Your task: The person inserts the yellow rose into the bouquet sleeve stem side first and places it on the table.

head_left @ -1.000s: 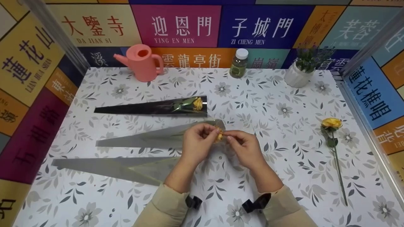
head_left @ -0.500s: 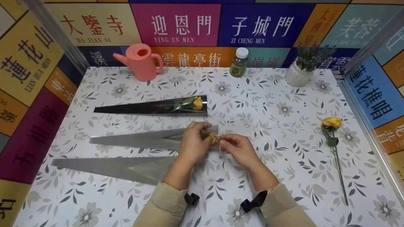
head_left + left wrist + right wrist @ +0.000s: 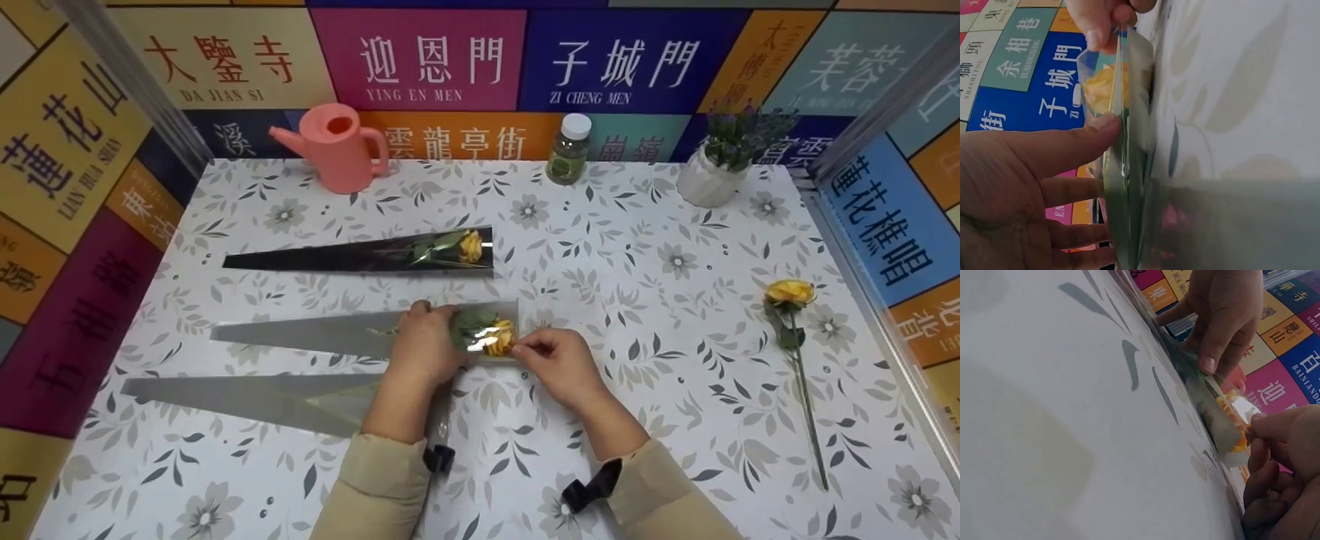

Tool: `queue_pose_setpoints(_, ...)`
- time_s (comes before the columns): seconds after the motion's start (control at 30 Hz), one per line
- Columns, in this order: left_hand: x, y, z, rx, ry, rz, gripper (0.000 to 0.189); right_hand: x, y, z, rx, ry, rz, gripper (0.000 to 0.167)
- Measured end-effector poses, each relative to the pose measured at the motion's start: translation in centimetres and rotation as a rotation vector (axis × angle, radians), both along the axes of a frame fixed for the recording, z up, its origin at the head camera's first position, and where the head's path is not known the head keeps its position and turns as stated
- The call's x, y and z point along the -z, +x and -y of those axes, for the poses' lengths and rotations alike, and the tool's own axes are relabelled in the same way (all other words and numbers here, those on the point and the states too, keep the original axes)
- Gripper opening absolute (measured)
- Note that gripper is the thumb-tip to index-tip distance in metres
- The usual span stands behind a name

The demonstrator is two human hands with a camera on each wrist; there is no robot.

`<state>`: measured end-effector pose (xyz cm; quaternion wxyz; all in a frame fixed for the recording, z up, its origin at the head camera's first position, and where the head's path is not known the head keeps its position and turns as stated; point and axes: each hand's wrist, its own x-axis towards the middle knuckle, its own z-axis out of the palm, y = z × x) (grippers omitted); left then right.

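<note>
A yellow rose (image 3: 498, 339) with green leaves lies inside a clear, grey-backed flower sleeve (image 3: 322, 332) at the middle of the table. My left hand (image 3: 426, 341) rests across this sleeve below the bloom, thumb and spread fingers fairly straight against the film in the left wrist view. At the sleeve's wide end my right hand (image 3: 559, 367) pinches the film's edge between thumb and forefinger, close to the petals. The stem is mostly hidden beneath my left hand. Nearer me lies another grey sleeve (image 3: 225, 394), partly covered by my left forearm.
Behind lies a black sleeve (image 3: 322, 257) with a yellow rose inside. A loose yellow rose (image 3: 790, 291) lies at the right. Along the back stand a pink watering can (image 3: 341, 154), a white-capped jar (image 3: 567, 154) and a white flowerpot (image 3: 705, 178).
My left hand has slid left, uncovering the bloom and leaves. The sleeve's wide end has settled flatter on the table. My right hand has come slightly down and stays at that end.
</note>
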<state>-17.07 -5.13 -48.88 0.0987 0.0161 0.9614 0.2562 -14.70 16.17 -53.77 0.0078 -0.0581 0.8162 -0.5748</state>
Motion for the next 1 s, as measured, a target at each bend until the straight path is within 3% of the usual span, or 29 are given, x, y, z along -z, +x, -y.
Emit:
queue_pose_setpoints(0.17, 0.0, -0.2, 0.4, 0.003, 0.011, 0.027, 0.086, 0.0, 0.1, -0.1, -0.003, 0.034, 0.002, 0.006)
queue_pose_setpoints(0.33, 0.1, -0.4, 1.2, 0.009, 0.006, 0.037, 0.090, 0.0, 0.0, 0.0, -0.026, -0.009, 0.013, 0.006)
queue_pose_setpoints(0.67, 1.0, -1.4, 3.1, -0.073, 0.054, 0.017, 0.084, 0.3, 0.0, 0.3, -0.196, -0.145, 0.034, 0.029)
queue_pose_setpoints(0.9, 1.5, -1.8, 3.4, -0.077, 0.103, -0.017, 0.079, 0.3, 0.1, 0.3, -0.287, -0.240, 0.046, 0.039)
queue_pose_setpoints(1.0, 1.5, -1.8, 3.3, -0.082, 0.111, 0.005, 0.080, 0.4, 0.1, 0.2, -0.297, -0.245, 0.049, 0.040)
